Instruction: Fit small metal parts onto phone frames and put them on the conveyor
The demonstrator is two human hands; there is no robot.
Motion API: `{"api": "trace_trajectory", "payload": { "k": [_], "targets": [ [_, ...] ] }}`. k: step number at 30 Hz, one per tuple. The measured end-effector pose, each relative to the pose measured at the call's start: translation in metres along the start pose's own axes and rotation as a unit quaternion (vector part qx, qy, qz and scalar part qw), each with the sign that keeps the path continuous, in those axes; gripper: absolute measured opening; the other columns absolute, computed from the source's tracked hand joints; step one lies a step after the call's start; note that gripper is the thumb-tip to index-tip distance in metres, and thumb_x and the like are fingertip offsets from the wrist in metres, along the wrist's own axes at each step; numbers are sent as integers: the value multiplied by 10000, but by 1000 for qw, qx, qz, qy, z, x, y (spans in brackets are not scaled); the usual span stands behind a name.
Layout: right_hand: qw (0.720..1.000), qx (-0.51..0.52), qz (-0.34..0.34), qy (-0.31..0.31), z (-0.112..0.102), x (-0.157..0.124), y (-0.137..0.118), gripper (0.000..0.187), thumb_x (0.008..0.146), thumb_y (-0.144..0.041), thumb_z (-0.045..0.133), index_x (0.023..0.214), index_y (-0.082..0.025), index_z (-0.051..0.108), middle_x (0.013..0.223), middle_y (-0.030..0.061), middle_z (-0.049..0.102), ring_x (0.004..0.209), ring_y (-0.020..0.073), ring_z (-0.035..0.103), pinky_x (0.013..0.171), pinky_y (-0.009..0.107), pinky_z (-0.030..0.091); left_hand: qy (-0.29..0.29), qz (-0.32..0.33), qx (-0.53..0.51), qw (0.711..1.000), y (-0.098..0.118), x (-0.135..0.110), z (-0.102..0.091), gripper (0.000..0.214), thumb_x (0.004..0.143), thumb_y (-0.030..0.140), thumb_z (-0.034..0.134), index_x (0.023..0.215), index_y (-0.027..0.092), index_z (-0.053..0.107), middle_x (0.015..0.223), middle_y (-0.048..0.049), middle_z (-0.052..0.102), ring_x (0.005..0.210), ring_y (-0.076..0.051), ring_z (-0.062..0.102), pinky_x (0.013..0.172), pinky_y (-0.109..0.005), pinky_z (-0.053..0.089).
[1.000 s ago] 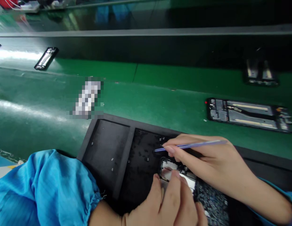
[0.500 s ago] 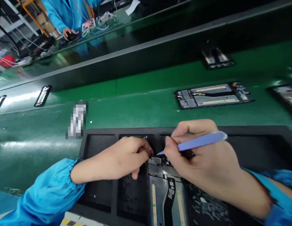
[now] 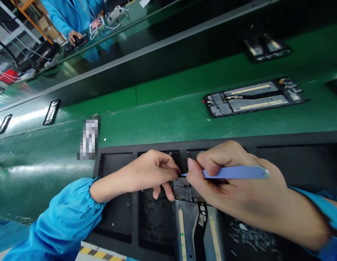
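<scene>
An opened phone [image 3: 190,232], its metal plates and black flex cable exposed, lies lengthwise on the black tray [image 3: 135,214]. At its upper left corner, my left hand [image 3: 149,174] is closed, with bent fingers gripping the edge; the fingertips are partly hidden. Purple tweezers [image 3: 236,172] are pinched in my right hand [image 3: 239,188], over the phone's upper right part. Their tip reaches the phone's top edge beside my left fingertips. Whatever small part may be at the tip is too small to make out.
Many small loose parts [image 3: 252,235] lie in the tray right of the phone. Another opened phone [image 3: 255,97] rests on the green bench [image 3: 146,125] behind it. Further phones stand left and at upper right. Across the bench, a person's hand [image 3: 75,37] touches a dark device.
The tweezers have tilted flatter in my right hand. My left hand has shifted slightly right, with its lower fingers more extended. The whole view has turned a little.
</scene>
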State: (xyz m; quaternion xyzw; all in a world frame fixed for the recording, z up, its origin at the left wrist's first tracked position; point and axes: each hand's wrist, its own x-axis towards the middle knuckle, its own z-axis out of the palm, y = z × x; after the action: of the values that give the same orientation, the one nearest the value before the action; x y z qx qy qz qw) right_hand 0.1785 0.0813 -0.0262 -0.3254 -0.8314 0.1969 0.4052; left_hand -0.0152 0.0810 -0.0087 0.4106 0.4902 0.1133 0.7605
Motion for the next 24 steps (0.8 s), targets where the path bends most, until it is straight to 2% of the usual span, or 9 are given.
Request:
{"api": "trace_trajectory", "payload": {
  "k": [10,15,17,21,24],
  "targets": [
    [1000,-16,2,3,-1,1,-1,295,917,-51,511,883,-264,309,645,-79,497,434,87,445,451,264,393,3,-25,15,1000,3,1,0,64,847,136,561,822,131,620,702,10,632,535,-124,692,358,-147,495],
    [999,-31,-29,-23,-3,-1,-2,273,933,-61,521,895,-256,334,692,-70,535,473,80,515,472,259,400,8,-30,41,999,5,-1,2,66,865,124,582,877,118,647,735,-10,667,537,-117,687,363,-148,492],
    [999,-40,-32,-13,-6,2,-3,250,944,-102,541,882,-255,353,703,-63,540,462,81,513,450,267,375,13,-26,54,998,5,-1,2,64,870,128,587,882,119,649,703,1,654,530,-116,681,351,-141,471],
    [995,-42,57,66,-14,16,-1,248,952,-259,593,824,-261,381,614,-70,484,377,85,425,395,295,295,27,-16,37,999,3,0,2,61,810,95,586,812,154,601,638,46,605,499,-119,669,300,-137,419],
    [986,3,143,88,-16,28,9,237,916,-282,596,801,-267,389,518,-97,402,356,100,383,407,299,301,29,-24,21,999,1,2,2,87,773,82,567,760,169,571,623,46,616,472,-120,655,285,-149,420]
  ]
}}
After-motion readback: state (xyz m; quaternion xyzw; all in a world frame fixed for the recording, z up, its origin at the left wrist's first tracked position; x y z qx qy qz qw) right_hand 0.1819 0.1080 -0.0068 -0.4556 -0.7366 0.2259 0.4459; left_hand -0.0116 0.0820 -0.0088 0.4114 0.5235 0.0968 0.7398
